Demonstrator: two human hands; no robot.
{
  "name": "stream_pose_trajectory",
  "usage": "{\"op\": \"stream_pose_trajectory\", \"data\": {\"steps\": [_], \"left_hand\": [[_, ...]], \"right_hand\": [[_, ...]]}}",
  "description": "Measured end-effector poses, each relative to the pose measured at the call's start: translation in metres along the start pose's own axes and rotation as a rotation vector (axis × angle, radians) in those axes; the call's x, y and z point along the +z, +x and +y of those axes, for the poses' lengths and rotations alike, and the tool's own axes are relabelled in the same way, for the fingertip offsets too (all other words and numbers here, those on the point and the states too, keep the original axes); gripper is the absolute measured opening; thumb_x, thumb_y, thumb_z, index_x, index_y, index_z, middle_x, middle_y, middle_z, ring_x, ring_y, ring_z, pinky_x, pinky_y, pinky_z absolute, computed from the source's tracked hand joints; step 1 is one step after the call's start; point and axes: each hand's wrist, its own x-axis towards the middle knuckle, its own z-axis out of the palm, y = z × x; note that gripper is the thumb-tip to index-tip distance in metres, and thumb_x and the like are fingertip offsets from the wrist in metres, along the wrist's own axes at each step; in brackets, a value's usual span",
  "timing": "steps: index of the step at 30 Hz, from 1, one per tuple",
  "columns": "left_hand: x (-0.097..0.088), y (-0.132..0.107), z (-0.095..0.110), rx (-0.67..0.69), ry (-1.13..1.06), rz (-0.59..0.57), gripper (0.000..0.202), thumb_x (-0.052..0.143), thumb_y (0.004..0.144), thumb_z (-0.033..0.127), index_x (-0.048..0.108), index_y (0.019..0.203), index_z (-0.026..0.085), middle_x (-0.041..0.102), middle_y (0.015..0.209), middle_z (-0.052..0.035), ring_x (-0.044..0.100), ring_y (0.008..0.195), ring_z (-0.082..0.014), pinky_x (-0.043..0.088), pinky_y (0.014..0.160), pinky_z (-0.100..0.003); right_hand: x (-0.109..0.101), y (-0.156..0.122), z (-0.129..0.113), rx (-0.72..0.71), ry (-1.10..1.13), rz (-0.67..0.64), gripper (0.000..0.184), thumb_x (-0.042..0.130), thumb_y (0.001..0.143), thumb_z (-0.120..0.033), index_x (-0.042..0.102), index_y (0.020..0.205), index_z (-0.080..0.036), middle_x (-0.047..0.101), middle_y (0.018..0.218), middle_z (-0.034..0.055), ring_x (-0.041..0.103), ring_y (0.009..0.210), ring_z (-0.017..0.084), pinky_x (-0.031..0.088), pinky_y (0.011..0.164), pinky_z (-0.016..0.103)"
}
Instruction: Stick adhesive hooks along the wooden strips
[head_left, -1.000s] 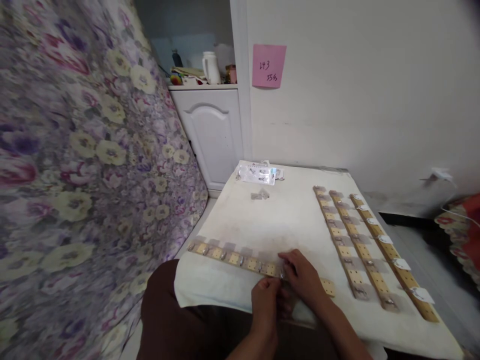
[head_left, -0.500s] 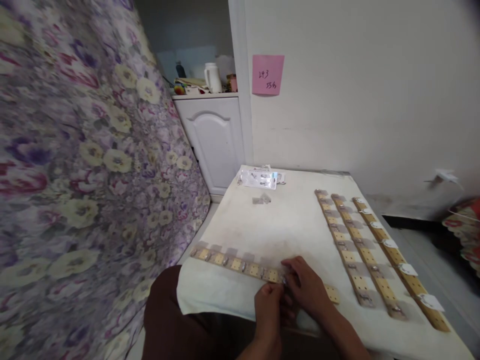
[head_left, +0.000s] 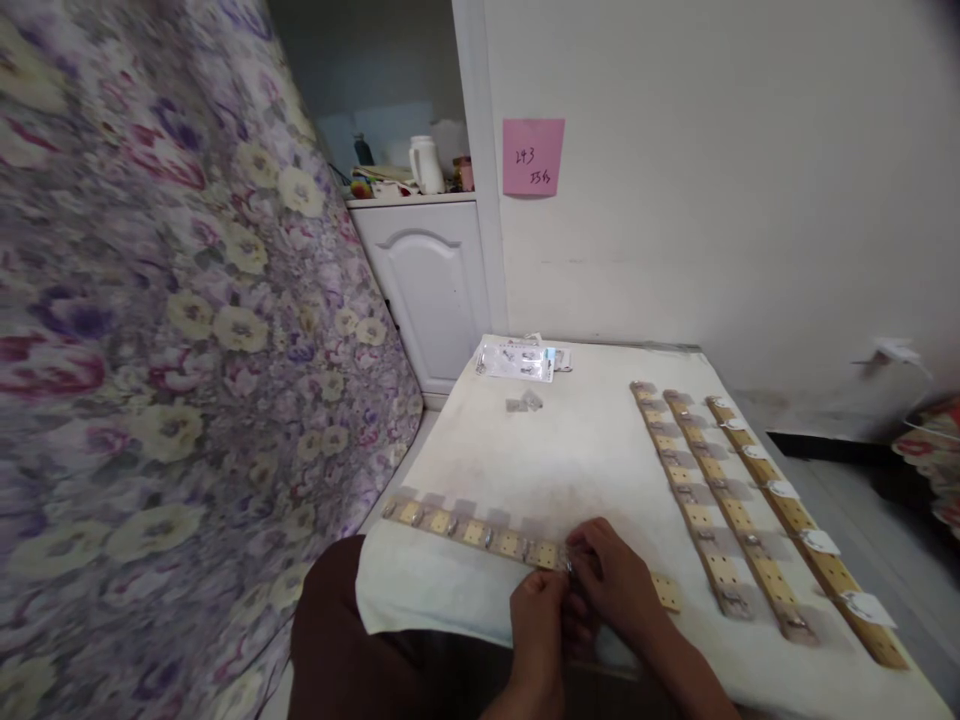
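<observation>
A long wooden strip with small holes [head_left: 472, 531] lies along the near edge of the table, with small shiny metal pieces on clear tabs spaced along it. My right hand [head_left: 616, 575] bends over the strip's right part, its fingers pinched around a small shiny metal piece [head_left: 568, 566]. Just left of it, my left hand [head_left: 537, 608] is closed at the strip's near edge, fingertips close to that same piece. Whatever sits in the left fingers is hidden. The strip's right end shows past my right hand.
Two similar strips [head_left: 697, 518] with metal pieces lie at the right, beside a wooden strip with white tags [head_left: 806, 520]. At the back are a clear blister pack [head_left: 517, 361] and small clear plastic bits [head_left: 523, 402]. A flowered curtain [head_left: 247, 330] hangs at the left.
The view has shifted very slightly. Both hands stay at the same spot on the strip, with only tiny finger movement on the right hand.
</observation>
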Motion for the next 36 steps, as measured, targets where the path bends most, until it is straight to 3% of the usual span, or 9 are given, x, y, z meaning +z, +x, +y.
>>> {"op": "stream_pose_trajectory", "data": {"steps": [25,36], "left_hand": [[0.0006,-0.0001,-0.0002,0.024,0.013,-0.010,0.018,0.049,0.069,0.034,0.051,0.067,0.016,0.058,0.048,0.0011,0.048,0.032,-0.0087,0.026,0.033,-0.018],[0.0012,-0.0005,0.0021,0.009,0.020,-0.012,0.019,0.051,0.070,0.036,0.050,0.068,0.017,0.057,0.048,0.0031,0.047,0.032,-0.0079,0.027,0.032,-0.018]], "right_hand": [[0.0007,-0.0010,0.0013,-0.021,-0.014,0.058,0.015,0.046,0.075,-0.018,0.055,0.086,-0.023,0.057,0.090,0.0007,0.056,0.079,0.015,0.042,0.072,0.026],[-0.0021,0.0011,-0.0007,0.015,-0.010,0.027,0.017,0.048,0.072,-0.018,0.055,0.086,-0.023,0.057,0.090,0.0002,0.055,0.078,0.015,0.041,0.071,0.025]]}}
